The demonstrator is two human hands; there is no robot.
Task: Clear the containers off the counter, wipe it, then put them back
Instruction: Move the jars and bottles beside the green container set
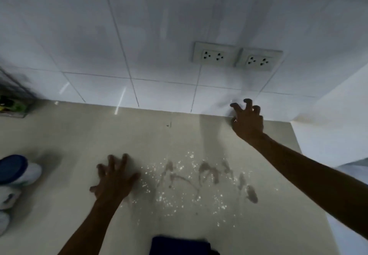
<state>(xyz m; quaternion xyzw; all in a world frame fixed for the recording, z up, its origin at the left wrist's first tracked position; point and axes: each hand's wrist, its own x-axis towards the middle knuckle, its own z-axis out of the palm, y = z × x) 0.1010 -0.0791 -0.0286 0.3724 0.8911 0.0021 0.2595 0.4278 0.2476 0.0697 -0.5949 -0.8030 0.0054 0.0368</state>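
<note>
Now the left hand (114, 179) hovers, fingers spread, at seven o'clock on the counter (83, 135); the right hand (247, 118), fingers splayed, reaches one o'clock; the blue-lidded container (17, 170) stands at nine o'clock.

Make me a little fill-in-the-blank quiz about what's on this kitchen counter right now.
1. The container at the left edge has a ____ lid.
2. Two ____ sit side by side on the tiled wall.
3. The right hand reaches to where the counter meets the ____.
4. White specks and smears lie between the left hand and the right ____.

Missing words: blue; sockets; wall; arm
</note>
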